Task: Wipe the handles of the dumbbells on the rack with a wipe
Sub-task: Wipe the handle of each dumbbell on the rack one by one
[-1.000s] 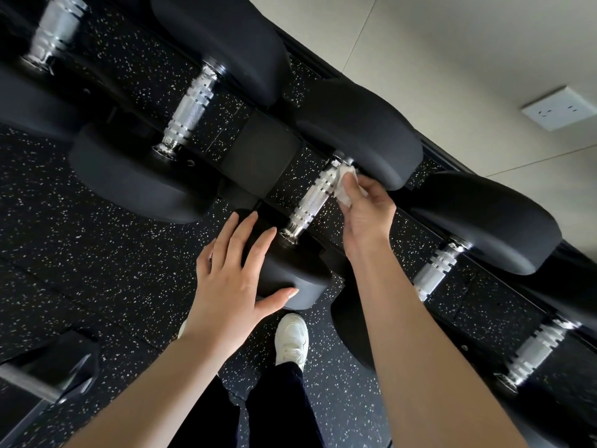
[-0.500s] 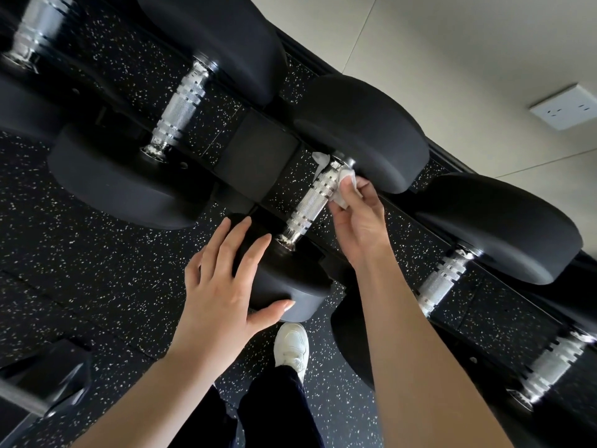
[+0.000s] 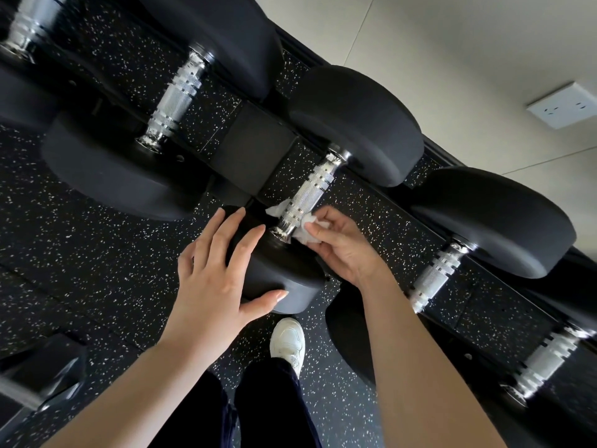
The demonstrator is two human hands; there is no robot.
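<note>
At the near end of the middle dumbbell's handle (image 3: 308, 195), the right hand (image 3: 339, 247) pinches a white wipe (image 3: 305, 229) against the shiny metal. A bit of the wipe pokes out on the handle's other side, so it seems to wrap under the bar. The handle runs slanted, from the near black weight (image 3: 284, 270) up and away to the far weight (image 3: 358, 124) by the wall. So the bare metal lies up and away from the right hand. The left hand (image 3: 210, 276) lies flat and open on the near weight, fingers straight. The right hand is closer to the handle.
</note>
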